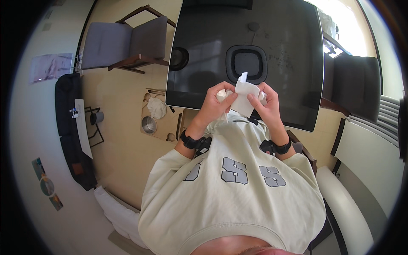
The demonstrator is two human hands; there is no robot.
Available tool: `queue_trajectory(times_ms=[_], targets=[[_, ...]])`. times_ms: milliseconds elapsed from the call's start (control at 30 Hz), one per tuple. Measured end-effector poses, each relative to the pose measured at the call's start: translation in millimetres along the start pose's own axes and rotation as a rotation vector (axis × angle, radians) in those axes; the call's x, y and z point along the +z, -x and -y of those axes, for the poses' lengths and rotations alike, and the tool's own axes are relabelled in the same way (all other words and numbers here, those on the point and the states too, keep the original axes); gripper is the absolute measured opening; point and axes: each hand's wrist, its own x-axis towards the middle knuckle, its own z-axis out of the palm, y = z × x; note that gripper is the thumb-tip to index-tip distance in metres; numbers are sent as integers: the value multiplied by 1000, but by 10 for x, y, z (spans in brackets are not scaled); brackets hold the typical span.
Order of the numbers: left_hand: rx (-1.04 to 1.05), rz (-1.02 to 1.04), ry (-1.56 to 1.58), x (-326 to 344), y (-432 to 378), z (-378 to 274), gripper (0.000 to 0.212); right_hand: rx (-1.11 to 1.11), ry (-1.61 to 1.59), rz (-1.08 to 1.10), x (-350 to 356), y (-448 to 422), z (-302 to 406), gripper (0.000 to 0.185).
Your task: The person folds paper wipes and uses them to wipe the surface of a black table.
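Both my hands are raised over the near edge of a dark glossy table (204, 38). A sheet of white paper, perhaps tissue (244, 97), spans the gap between them, with one end curling up. My left hand (220, 99) pinches its left side between thumb and fingers, and my right hand (267, 100) pinches the right side. Crumpled white paper (222, 95) bulges from the left fingers, and another white wad (262, 98) shows at the right hand. Just beyond the paper, a dark rounded-square dish (230, 63) sits on the table.
A round black bowl (179, 59) stands by the table's left edge. A small dark disc (253, 26) with a thin cord lies farther back. On the floor at left, a cardboard box (161, 129) bears a metal pot (149, 124) and a crumpled white bag or cloth (156, 107). Chairs (108, 44) flank the table.
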Motion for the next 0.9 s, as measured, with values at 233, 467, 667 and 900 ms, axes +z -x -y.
queue_trajectory(times_ms=[233, 467, 667, 900], targets=[[-55, -12, 337, 39, 95, -161, 7, 71, -465, -146, -244, -52, -197, 34], [-17, 105, 205, 58, 41, 15, 11, -51, 200, 23, -39, 0, 42, 14], [58, 93, 34, 46, 27, 50, 15, -117, 384, -4, -28, -62, 126, 9], [9, -58, 36, 83, -42, 0, 17, -55, 328, -160, -81, -13, 110, 9]])
